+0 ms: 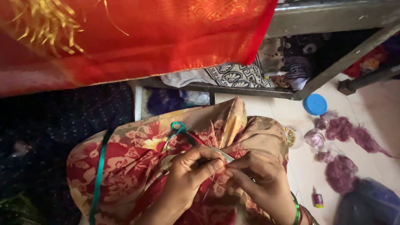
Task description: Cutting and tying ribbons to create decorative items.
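left hand [189, 173]: comes up from the near edge, fingers [212, 166] curled in and pinching a thin silvery needle-like thing [222, 154] right on top of the floral cloth

right hand [260, 175]: sits just right of the left one, fingertips pressed together and touching the same spot of cloth; honestly can't tell if it's got thread in there, too small to see

floral cloth [137, 162]: red, cream and yellow flower print, bunched over what looks like the person's knee, middle of the scene, near side. Both hands rest on it

green ribbon [99, 175]: runs down the left part of the floral cloth, and a teal loop of it sits up near the top of the bundle, just far of the left hand

bangles [298, 212]: green and red, on the right wrist at the near edge

red fabric [137, 37]: big orange-red sheet with gold threads, hangs across the far left and middle

blue lid [315, 104]: round, on the pale floor, far right, just beside the metal frame [333, 66]

purple tufts [341, 146]: fluffy clumps scattered on the floor to the right of the hands, well apart from them

small jar [293, 136]: clear with gold bits inside, between the floral cloth and the purple tufts

little bottle [318, 197]: tiny, with a pink cap, lying on the floor near right

patterned cloths [237, 75]: black and white prints stuffed under the frame, far middle
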